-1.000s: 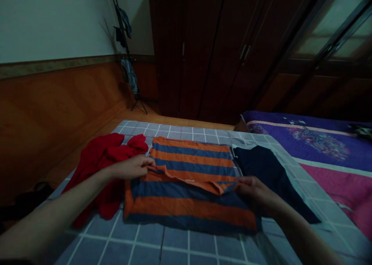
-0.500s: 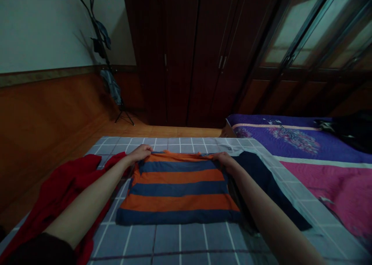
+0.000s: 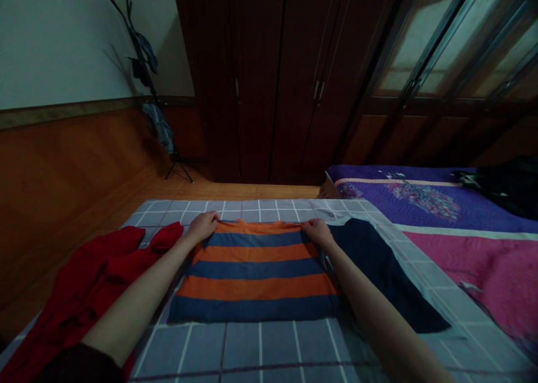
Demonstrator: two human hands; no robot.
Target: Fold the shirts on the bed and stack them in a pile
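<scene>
An orange and blue striped shirt (image 3: 256, 269) lies spread on the grey checked cloth (image 3: 244, 352), its neckline on the far side. My left hand (image 3: 204, 225) pinches the shirt's far left corner. At the far right corner, my right hand (image 3: 318, 231) has its fingers closed on the fabric. Red clothing (image 3: 96, 265) lies in a heap on the left, partly under my left forearm. Dark blue clothing (image 3: 378, 265) is on the right, beside my right forearm, which hides part of it.
Beyond the cloth stands a dark wardrobe (image 3: 256, 130). A coat rack (image 3: 138, 49) with clothes on it is at the back left. To the right is a bed (image 3: 424, 198) with a purple and pink cover and black clothing (image 3: 508, 184) on it.
My right hand has moved slightly left along with its corner of the shirt, and the shirt's far edge looks narrower. My left hand has barely moved.
</scene>
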